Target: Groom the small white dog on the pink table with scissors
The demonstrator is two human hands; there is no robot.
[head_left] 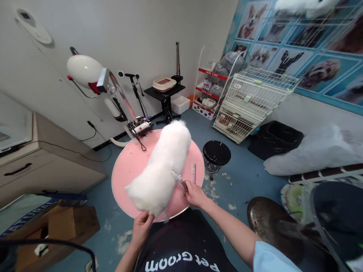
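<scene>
A fluffy white dog (159, 170) is on a round pink grooming table (127, 162), its head end towards me and its face out of sight. At the near end of its head, my left hand (141, 228) is closed with the fingertips on the fur. My right hand (195, 194) grips a pair of scissors (179, 178) by the handles. Their blades point up and left, against or just over the dog's side; I cannot tell whether they touch. Just beyond my right hand, a comb (193, 173) with a purple edge lies on the tabletop.
A looped cord (140, 141) hangs over the table's far edge, near a dryer stand (85, 71). To the right stand a black stool (217, 153) and wire cages (246, 102). A cardboard box (68, 224) sits on the floor at left.
</scene>
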